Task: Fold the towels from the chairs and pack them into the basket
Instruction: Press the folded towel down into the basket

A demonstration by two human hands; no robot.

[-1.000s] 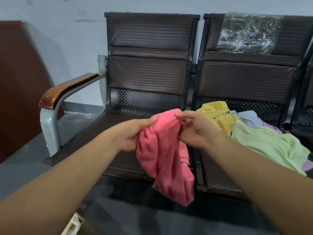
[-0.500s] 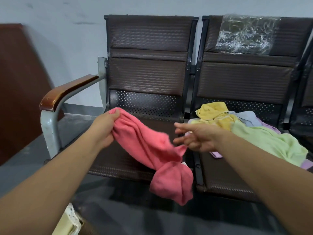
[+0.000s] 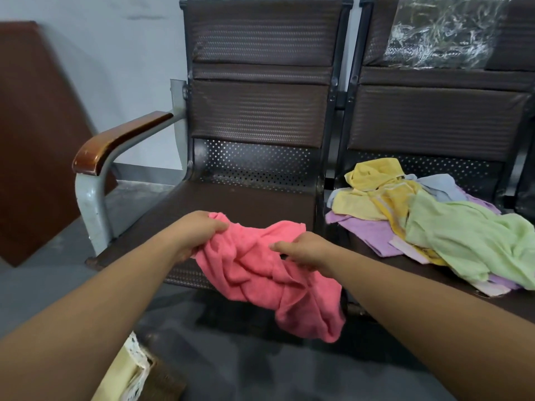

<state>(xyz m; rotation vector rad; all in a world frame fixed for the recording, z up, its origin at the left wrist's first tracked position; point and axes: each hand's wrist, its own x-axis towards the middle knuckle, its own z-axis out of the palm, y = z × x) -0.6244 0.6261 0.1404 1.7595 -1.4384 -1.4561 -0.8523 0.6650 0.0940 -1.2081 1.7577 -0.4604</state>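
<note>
A crumpled pink towel (image 3: 260, 273) hangs over the front edge of the left chair's seat (image 3: 231, 204). My left hand (image 3: 197, 233) grips its left end. My right hand (image 3: 304, 250) holds its right part, fingers curled into the cloth. A heap of towels lies on the right chair: a yellow towel (image 3: 373, 186), a light green towel (image 3: 469, 241), a purple towel (image 3: 364, 233) and a pale blue towel (image 3: 440, 183). A corner of the basket (image 3: 139, 374), with a cream lace-edged lining, shows at the bottom left below my left arm.
Two dark brown chairs stand joined side by side against a pale wall. The left chair has a wooden armrest (image 3: 115, 140) on a grey metal leg. Clear plastic film (image 3: 440, 30) clings to the right chair's backrest. A brown board (image 3: 34, 134) leans at the far left.
My right hand, which was open and off the towel, now grasps it. My left hand has come down and right with its end. The towel now lies bunched at the seat's front edge.
</note>
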